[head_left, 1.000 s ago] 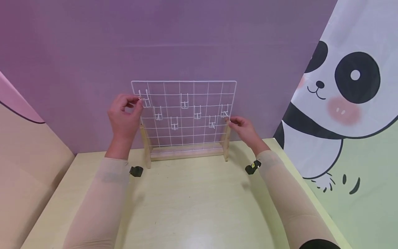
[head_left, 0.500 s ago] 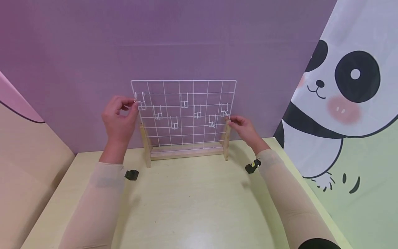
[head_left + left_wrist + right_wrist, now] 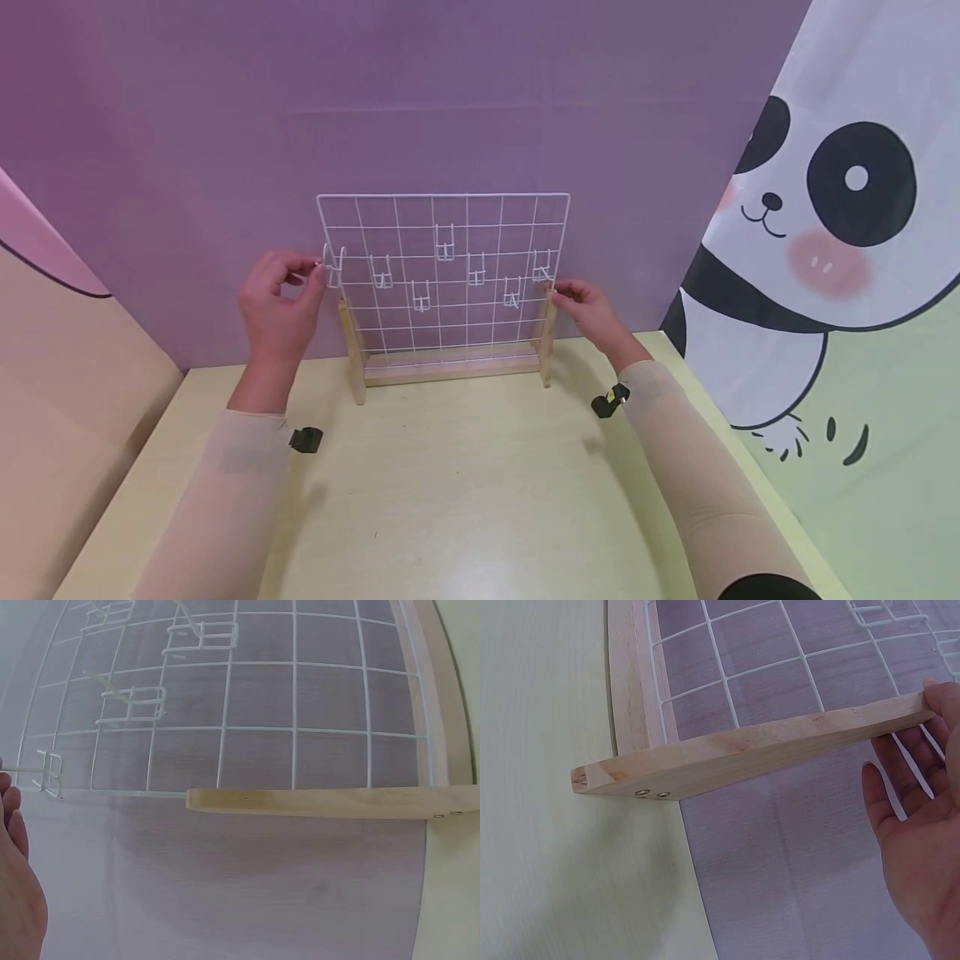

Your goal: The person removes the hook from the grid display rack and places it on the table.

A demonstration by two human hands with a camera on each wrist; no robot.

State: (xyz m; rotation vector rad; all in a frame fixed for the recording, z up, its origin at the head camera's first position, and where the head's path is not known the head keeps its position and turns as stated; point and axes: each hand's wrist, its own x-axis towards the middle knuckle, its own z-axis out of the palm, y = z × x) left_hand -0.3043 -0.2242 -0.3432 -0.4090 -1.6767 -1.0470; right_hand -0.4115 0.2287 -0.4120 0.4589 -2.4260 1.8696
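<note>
In the head view a white wire grid panel [image 3: 442,195] stands upright in a wooden base [image 3: 450,377]. My left hand [image 3: 279,312] pinches the prong of a white wire hook [image 3: 334,271] at the panel's left edge. The left wrist view shows this hook [image 3: 51,774] overlapping the outer wire; whether it touches the grid I cannot tell. My right hand [image 3: 592,317] grips the top of the right wooden post [image 3: 742,750], thumb on one side and fingers on the other. Its fingertips are partly hidden behind the post in the head view.
Several more white wire hooks hang on the grid, one of them a hook [image 3: 446,250] near the upper middle. The pale wooden table [image 3: 450,500] spreads out in front. Behind stands a purple wall [image 3: 450,100], with a panda print [image 3: 862,275] at the right.
The left hand has carried the hook left and down, from over the grid's upper left squares to its left edge. My right hand has kept its place on the post.
</note>
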